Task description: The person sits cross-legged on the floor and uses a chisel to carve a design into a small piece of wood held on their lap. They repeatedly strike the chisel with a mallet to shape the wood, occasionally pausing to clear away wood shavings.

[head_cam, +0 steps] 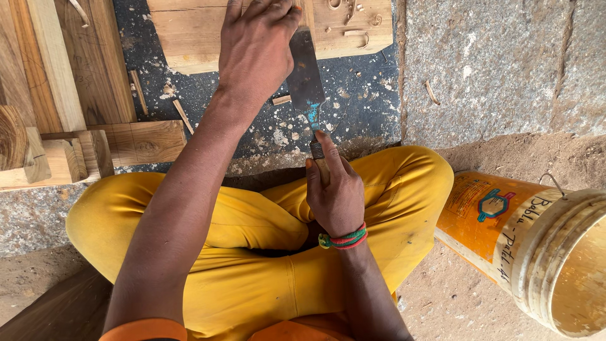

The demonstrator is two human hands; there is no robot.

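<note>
A cross-legged seat is taken on a ground of grey stone slabs (499, 69) and sandy earth, the yellow trousers (252, 252) filling the near middle of the view. At the near right an orange plastic bucket (536, 252) lies tipped on its side, its open mouth turned to the right edge. At the far left, offcuts of timber (63, 95) are stacked side by side, with a few short blocks in front of them. At the far middle a pale wooden board (196, 31) rests flat on a dark, chip-strewn patch, curled shavings (353, 19) lying on its right part. A broad chisel (306, 79) is held between the two hands: its wooden handle is wrapped tightly by the right hand (334, 196), which wears a red and green wristband (344, 240), while the left hand (255, 47) is laid flat over the upper blade, fingers pressed down on the blade and board. The cutting edge is hidden under the left hand, so its exact seat on the wood cannot be told. The step in hand is judged to be paring of the board's surface; a steady forward push from the right hand, guided by downward pressure from the left, is what the next cut would call for.
</note>
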